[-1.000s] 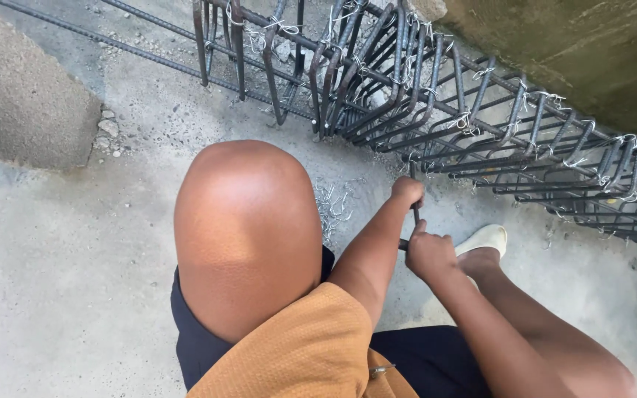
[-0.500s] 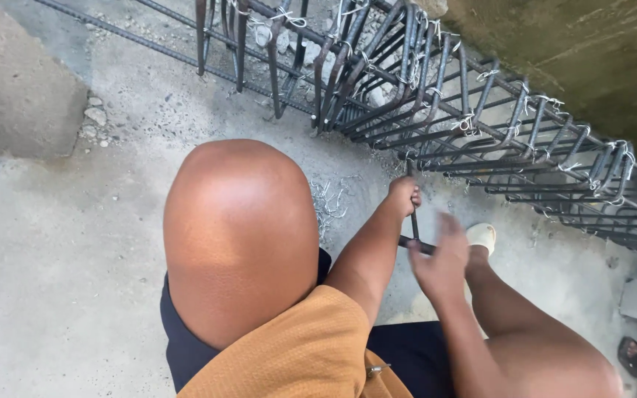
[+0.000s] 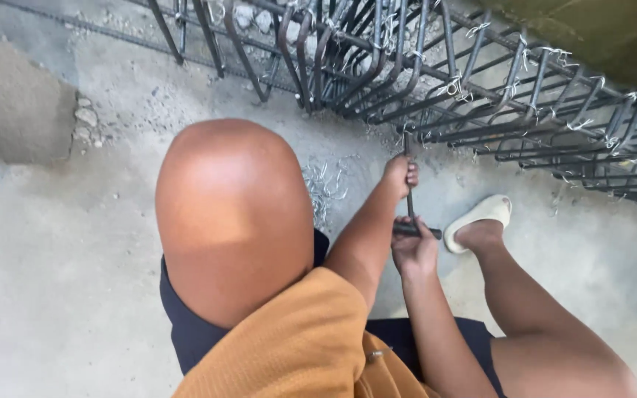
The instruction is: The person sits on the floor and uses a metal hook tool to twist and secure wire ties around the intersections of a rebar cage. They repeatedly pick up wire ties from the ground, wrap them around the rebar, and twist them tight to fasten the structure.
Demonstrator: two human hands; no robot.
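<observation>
both of our hands are closed around one thin dark metal tool [image 3: 409,193], a slim rod with a short crossbar at its near end. our left hand [image 3: 401,175] has its fingers curled tight around the upright shaft, high up and close to the rebar cage [image 3: 481,81], while our right hand [image 3: 413,249] sits just below it with the fingers wrapped over the crossbar handle, so the two hands are close together, one above the other along the tool. the tool's far tip reaches the near lower edge of the cage, where a bar carries pale wire ties; we cannot tell whether the tip is hooked into a tie. the cage is a long run of dark steel bars and bent stirrups, lying across the far side of the concrete floor [image 3: 53,243] from the far middle towards the right edge. a small heap of loose bent tie wires [image 3: 326,184] lies on the floor just left of our left forearm, between our raised left knee [image 3: 230,214] and the cage. our right foot, in a pale slide sandal [image 3: 481,217], rests on the floor just right of the hands. a low concrete block [image 3: 9,103] sits at the far left edge of the floor.
</observation>
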